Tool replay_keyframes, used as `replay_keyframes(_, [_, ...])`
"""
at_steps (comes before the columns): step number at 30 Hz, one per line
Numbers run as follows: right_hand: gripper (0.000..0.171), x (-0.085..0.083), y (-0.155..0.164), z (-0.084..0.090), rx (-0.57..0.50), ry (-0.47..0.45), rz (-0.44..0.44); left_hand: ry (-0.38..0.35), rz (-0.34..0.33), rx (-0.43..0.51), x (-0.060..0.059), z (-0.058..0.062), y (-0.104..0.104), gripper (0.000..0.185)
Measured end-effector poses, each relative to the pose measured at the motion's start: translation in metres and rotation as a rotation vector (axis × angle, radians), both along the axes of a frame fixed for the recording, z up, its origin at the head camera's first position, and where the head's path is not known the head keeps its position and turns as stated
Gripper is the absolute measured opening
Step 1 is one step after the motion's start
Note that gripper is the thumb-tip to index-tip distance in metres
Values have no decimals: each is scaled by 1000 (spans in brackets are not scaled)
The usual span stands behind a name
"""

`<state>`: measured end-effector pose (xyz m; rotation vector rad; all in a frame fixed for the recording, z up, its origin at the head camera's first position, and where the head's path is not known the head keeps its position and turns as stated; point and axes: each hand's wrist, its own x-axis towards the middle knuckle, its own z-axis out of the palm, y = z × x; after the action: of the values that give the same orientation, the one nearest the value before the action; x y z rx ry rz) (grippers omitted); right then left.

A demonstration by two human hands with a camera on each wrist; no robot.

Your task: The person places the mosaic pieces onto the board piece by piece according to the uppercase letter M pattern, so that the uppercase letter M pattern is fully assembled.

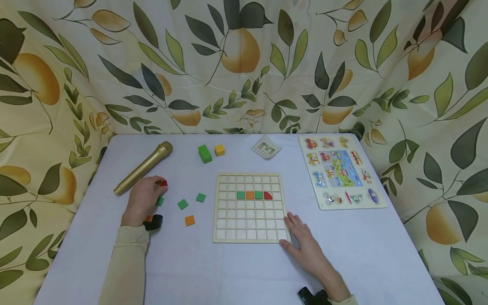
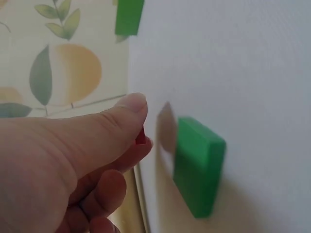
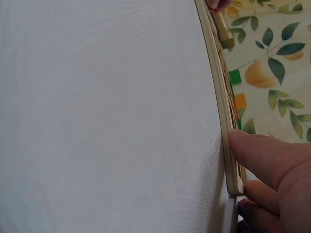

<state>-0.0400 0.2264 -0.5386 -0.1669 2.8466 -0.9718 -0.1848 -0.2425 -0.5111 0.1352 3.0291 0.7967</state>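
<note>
My left hand (image 1: 141,199) pinches a small red piece (image 1: 164,183) between thumb and fingertips, and the left wrist view shows only a sliver of it. Close by lies a green tile (image 2: 198,167), partly behind the hand in the head view. My right hand (image 1: 306,248) rests with straight fingers along the right edge of a wooden grid board (image 1: 248,229), its thumb near the lower right corner. One row of the board holds a green tile (image 1: 241,195), an orange tile (image 1: 249,195), another green tile (image 1: 259,195) and a red rounded piece (image 1: 268,195).
Green tiles (image 1: 183,204) and an orange tile (image 1: 189,220) lie left of the board. A gold tube (image 1: 143,168) is beyond my left hand. Behind stand a green block (image 1: 205,154), a yellow block (image 1: 219,150) and a patterned card (image 1: 266,147). A picture puzzle board (image 1: 342,173) is at right.
</note>
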Motion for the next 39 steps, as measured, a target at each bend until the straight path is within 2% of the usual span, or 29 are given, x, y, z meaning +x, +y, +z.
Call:
replay_keyframes(3, [75, 0, -1, 1, -2, 0, 0, 4, -8, 22, -1, 4, 5, 30])
replay_keyframes(10, [75, 0, -2, 2, -6, 22, -3, 26, -80, 43, -4, 9, 23, 28])
replay_keyframes(15, [75, 0, -2, 2, 3, 26, -2, 18, -110, 61, -5, 11, 44, 28])
replay_keyframes(23, [75, 0, -2, 2, 6, 14, -8, 79, -208, 49, -12, 13, 80, 25])
replay_keyframes(27, [76, 0, -2, 2, 1, -3, -10, 85, -246, 28, -14, 13, 96, 24])
replay_keyframes(39, [76, -1, -1, 2, 3, -13, -10, 71, -327, 11, -9, 17, 141, 27])
